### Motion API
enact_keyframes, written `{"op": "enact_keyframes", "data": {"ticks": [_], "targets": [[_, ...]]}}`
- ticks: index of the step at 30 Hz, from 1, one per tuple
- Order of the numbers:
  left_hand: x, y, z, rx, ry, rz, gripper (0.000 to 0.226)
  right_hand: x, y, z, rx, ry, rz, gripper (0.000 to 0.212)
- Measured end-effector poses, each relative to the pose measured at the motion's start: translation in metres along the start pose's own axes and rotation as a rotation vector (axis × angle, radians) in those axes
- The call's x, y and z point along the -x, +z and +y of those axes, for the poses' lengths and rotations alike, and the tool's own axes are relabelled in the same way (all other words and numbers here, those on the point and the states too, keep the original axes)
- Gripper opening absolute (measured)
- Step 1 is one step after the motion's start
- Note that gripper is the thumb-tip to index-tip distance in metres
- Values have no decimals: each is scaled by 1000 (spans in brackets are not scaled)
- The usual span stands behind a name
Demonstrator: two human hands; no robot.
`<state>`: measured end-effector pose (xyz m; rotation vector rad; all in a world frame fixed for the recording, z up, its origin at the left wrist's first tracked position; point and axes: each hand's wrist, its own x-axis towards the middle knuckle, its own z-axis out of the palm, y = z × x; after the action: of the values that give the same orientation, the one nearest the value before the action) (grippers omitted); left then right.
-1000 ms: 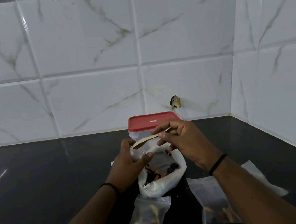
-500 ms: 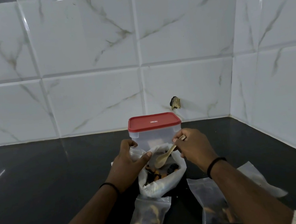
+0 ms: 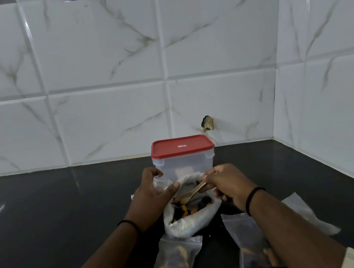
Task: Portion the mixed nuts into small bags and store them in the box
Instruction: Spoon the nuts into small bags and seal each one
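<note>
A large white bag of mixed nuts [image 3: 190,223] lies open on the black counter [image 3: 58,217]. My right hand [image 3: 228,185] pinches a wooden spoon [image 3: 190,194], its bowl down among the nuts. My left hand [image 3: 150,195] holds a small clear bag [image 3: 161,184] at the big bag's left rim. A clear box with a red lid [image 3: 183,155] stands shut just behind. A filled small bag [image 3: 175,266] lies in front, and another filled bag [image 3: 251,243] lies partly hidden under my right forearm.
White marble-look tiles form the back wall [image 3: 108,98] and the right wall [image 3: 334,90], meeting in a corner. A small broken fixture [image 3: 207,123] sticks out of the back wall behind the box. A flat clear bag [image 3: 311,217] lies at the right.
My right hand has swung the spoon from above the small bag down into the big bag's nuts. The left hand and small bag have barely moved.
</note>
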<state>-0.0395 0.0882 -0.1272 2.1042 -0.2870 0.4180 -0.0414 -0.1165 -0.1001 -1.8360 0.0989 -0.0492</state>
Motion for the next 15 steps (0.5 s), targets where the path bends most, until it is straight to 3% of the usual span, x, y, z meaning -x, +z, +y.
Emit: {"op": "enact_keyframes", "data": {"ticks": [8,15], "targets": [[-2,0,-3,5,3,1,47,-3,-8,-6,-105,60,92,12],[-1,0,-2,26,-1,-23,50,-3,-9,-10,-268,-75,178,12]]}}
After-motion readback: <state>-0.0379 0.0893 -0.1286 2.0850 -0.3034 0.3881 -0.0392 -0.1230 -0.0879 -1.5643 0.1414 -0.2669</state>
